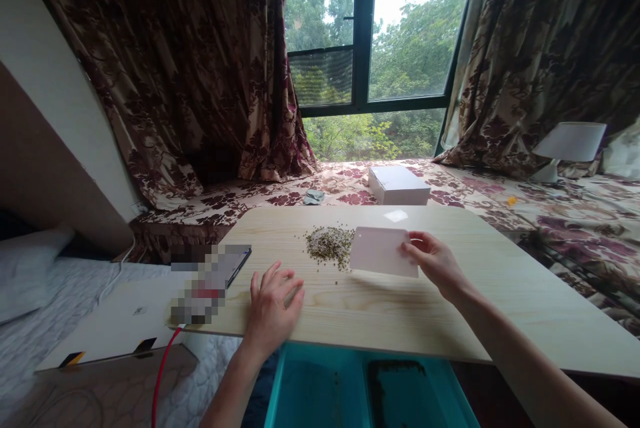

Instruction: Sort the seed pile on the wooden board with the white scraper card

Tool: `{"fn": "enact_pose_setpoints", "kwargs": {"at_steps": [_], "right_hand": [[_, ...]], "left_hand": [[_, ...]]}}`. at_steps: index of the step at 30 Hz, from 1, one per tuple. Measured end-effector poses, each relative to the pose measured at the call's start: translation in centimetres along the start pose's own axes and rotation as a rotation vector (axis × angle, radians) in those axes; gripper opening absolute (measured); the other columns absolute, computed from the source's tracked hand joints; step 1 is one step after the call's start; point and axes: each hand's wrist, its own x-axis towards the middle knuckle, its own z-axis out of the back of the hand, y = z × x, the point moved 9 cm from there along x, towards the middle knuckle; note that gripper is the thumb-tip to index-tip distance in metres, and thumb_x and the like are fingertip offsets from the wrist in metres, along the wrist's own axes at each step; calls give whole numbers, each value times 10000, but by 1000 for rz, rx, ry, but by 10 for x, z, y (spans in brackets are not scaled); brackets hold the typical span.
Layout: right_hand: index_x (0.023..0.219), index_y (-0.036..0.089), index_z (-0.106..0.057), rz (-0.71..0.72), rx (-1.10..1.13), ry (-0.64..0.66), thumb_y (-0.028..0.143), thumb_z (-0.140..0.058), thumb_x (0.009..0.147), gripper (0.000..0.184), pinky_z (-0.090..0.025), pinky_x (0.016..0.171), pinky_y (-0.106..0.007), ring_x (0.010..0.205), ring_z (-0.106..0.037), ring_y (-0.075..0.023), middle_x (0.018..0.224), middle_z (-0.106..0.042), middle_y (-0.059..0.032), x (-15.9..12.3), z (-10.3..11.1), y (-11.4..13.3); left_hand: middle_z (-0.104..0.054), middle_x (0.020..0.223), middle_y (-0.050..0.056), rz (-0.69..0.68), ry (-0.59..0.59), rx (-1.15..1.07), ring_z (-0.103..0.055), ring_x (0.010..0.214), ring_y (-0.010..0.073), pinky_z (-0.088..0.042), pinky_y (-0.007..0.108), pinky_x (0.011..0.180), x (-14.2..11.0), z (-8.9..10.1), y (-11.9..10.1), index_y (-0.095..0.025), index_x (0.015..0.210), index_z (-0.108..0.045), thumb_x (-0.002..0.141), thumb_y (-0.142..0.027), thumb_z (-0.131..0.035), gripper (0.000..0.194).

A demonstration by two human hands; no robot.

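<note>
A heap of small beans or seeds (327,243), mixed green and whitish, lies on the pale wooden tabletop (375,311). Between my right thumb and fingers is a thin white plastic sheet (377,253), like a flat scraper or small cutting board. My right hand (434,261) grips its right edge, and its left edge reaches the right side of the heap. My left hand (274,303) rests on the table's near left part, fingers spread and slightly bent, with nothing in it. It is apart from the heap, which lies farther off to the right.
Below the table's near edge is a turquoise two-part bin (313,385). At the table's left end lies a pixelated device (213,285) with a red cable (163,365). A white box (400,185) and a lamp (570,141) stand on the flowered window ledge.
</note>
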Motion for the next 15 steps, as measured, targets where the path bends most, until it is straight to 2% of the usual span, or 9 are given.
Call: {"fn": "enact_pose_setpoints", "kwargs": {"at_steps": [5,15], "right_hand": [[843,173,-595,-14,-9,-34,305,-651,627,259,-435,517,-245,613,-619,-159,707,-704,-52,1,9,-4],[857,176,-594,-26,-16,2,290,-640,643,247,-434,525,-245,604,-609,-149,714,-704,-41,-3,-2,-2]], "left_hand": [[-666,1026,35,1,2,-2,-462,1206,277,-201,606,1061,0,-1,1,-285,894,-681,801,-274,-528,180],[-665,1031,36,12,0,-2,-456,1211,272,-197,596,1068,0,0,1,-282,900,-680,799,-271,-530,181]]}}
